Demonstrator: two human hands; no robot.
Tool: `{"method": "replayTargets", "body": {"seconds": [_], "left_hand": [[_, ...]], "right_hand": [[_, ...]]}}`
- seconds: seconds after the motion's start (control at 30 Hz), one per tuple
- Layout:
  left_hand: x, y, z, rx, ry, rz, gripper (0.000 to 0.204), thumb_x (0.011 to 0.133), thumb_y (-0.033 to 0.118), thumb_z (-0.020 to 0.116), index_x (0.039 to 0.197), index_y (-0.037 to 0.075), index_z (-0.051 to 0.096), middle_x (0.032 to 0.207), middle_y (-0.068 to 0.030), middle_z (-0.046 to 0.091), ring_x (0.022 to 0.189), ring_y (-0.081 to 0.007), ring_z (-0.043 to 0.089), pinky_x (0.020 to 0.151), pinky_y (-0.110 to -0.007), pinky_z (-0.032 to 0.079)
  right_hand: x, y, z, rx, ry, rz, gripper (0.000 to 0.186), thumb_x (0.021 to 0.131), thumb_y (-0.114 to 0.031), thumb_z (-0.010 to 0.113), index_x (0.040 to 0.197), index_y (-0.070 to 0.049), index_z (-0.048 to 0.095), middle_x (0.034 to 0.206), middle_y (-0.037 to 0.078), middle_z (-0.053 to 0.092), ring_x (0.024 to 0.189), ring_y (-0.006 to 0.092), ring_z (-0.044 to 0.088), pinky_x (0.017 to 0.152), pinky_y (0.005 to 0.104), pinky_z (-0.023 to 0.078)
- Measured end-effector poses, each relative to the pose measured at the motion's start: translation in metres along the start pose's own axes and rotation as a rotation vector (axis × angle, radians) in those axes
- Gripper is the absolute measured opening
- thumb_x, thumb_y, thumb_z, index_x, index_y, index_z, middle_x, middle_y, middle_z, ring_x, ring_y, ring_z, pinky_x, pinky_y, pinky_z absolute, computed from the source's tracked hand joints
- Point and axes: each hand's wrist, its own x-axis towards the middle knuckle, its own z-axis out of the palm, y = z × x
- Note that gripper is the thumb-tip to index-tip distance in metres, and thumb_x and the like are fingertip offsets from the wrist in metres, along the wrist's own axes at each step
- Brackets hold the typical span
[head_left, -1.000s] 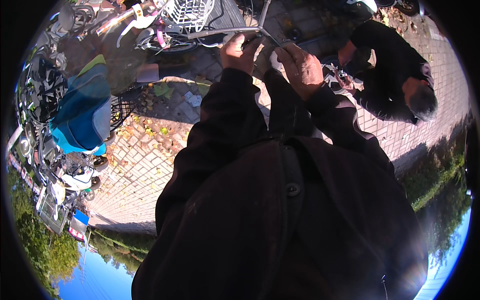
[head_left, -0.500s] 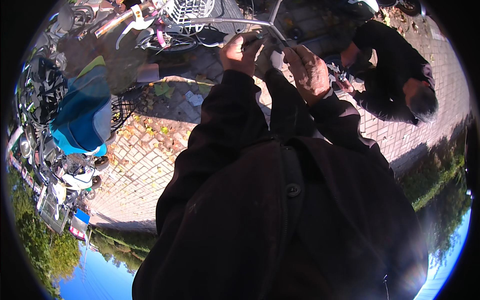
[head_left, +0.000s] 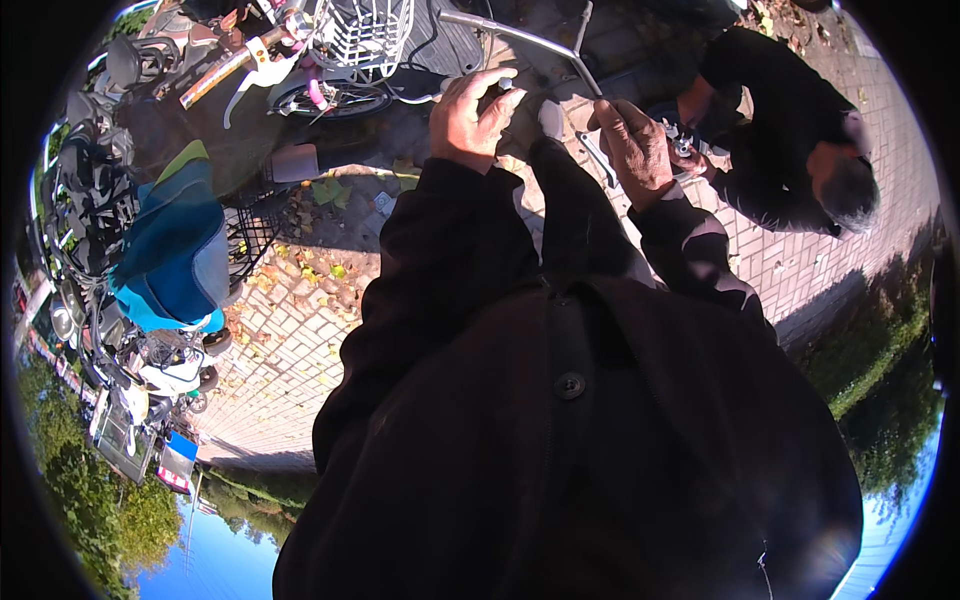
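Observation:
My left hand (head_left: 468,122) is raised, thumb and forefinger bent toward each other round a small pale piece (head_left: 505,84) whose kind I cannot make out. To its right, my right hand (head_left: 636,152) has its fingers drawn together, tips close to the lower end of a bent silver metal tube (head_left: 520,38). Whether the fingertips touch the tube or hold something small is hidden. Below and between the hands are my dark trouser leg (head_left: 580,205) and a light shoe tip (head_left: 550,118).
A person in black (head_left: 785,130) bends at the right, hands at a metal part (head_left: 683,145). A white bicycle basket (head_left: 365,40) and a brake lever (head_left: 258,75) are at upper left. Parked bikes with a blue cover (head_left: 175,250) line the left. Leaves lie on brick paving (head_left: 290,350).
My hands have moved slightly apart. My left thumb and forefinger have spread a little. The silver tube now appears farther right, and my right hand sits a little lower.

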Motion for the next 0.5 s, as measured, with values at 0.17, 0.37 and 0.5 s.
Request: {"method": "replayTargets", "body": {"seconds": [0.17, 0.37, 0.5], "left_hand": [[0.020, 0.010, -0.034, 0.080, -0.302, 0.163, 0.029, 0.099, 0.017, 0.065, 0.125, 0.006, 0.068, 0.114, -0.0121, 0.074, 0.105, -0.0259, 0.072, 0.090, -0.033, 0.055], [0.048, 0.014, -0.057, 0.473, -0.539, 0.444, 0.016, 0.094, 0.017, 0.067, 0.108, 0.010, 0.072, 0.105, -0.0032, 0.073, 0.090, -0.0213, 0.073, 0.077, -0.033, 0.058], [0.053, 0.018, -0.055, 0.540, -0.528, 0.400, 0.014, 0.085, 0.019, 0.078, 0.095, 0.011, 0.072, 0.093, -0.0014, 0.073, 0.077, -0.0203, 0.072, 0.068, -0.033, 0.056]], "right_hand": [[0.014, 0.064, -0.024, 0.217, 0.162, 0.399, 0.034, 0.101, -0.031, 0.061, 0.085, -0.002, 0.063, 0.060, -0.005, 0.046, 0.053, 0.0039, 0.039, 0.050, 0.0248, 0.029], [-0.012, 0.091, -0.041, 0.127, 0.093, 0.472, 0.036, 0.104, -0.038, 0.055, 0.084, -0.008, 0.059, 0.055, -0.007, 0.038, 0.041, 0.0030, 0.030, 0.039, 0.0226, 0.022], [-0.023, 0.078, -0.035, 0.293, 0.009, 0.515, 0.035, 0.105, -0.038, 0.053, 0.089, -0.007, 0.057, 0.057, -0.005, 0.038, 0.042, 0.0045, 0.031, 0.041, 0.0225, 0.027]]}}
